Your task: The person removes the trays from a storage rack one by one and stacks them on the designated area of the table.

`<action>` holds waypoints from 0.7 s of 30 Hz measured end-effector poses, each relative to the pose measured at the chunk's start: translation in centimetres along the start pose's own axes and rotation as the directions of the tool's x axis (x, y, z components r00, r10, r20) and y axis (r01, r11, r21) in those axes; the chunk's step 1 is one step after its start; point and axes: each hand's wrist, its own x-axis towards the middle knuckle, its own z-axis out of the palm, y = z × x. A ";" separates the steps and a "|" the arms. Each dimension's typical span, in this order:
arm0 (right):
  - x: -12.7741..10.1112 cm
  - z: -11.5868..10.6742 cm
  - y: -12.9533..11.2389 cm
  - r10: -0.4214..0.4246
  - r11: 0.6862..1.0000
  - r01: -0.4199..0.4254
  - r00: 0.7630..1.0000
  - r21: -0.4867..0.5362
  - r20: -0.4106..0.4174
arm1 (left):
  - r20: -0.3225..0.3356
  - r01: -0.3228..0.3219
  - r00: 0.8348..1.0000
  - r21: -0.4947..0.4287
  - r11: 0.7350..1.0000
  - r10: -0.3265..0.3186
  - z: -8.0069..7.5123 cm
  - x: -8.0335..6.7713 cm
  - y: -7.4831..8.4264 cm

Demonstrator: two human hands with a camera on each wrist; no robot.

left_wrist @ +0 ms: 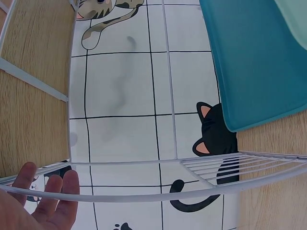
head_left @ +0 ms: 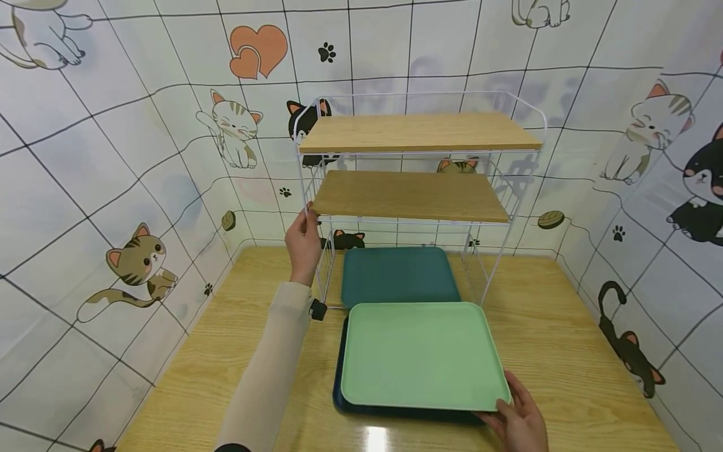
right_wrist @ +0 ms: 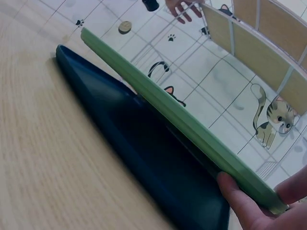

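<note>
My left hand grips the white wire frame of a shelf rack at its left side, level with the middle wooden board. In the left wrist view its fingers curl about the white rail. By its near right corner, my right hand pinches a light green tray, thumb on one face and fingers on the other. The green tray is tilted above a dark blue tray, which lies on the table and shows mostly along its edges. Behind them a teal tray lies under the rack's boards.
The wooden table runs up to walls printed with cats and grid lines on three sides. An upper wooden board tops the rack. A small black block is beside the rack's front left foot.
</note>
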 end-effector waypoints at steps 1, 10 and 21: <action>0.0 0.0 0.1 0.007 1.000 -0.007 1.000 -0.004 -0.002 | 0.001 -0.001 1.000 -0.001 1.000 0.001 0.0 0.0 0.0; 0.4 -0.4 1.5 0.027 1.000 -0.027 1.000 -0.003 0.001 | -0.002 0.001 1.000 0.012 1.000 -0.001 0.0 -0.1 0.0; 0.6 -0.3 2.8 0.061 0.998 -0.062 0.998 0.029 0.008 | -0.007 -0.018 1.000 0.017 1.000 0.019 0.2 0.0 0.1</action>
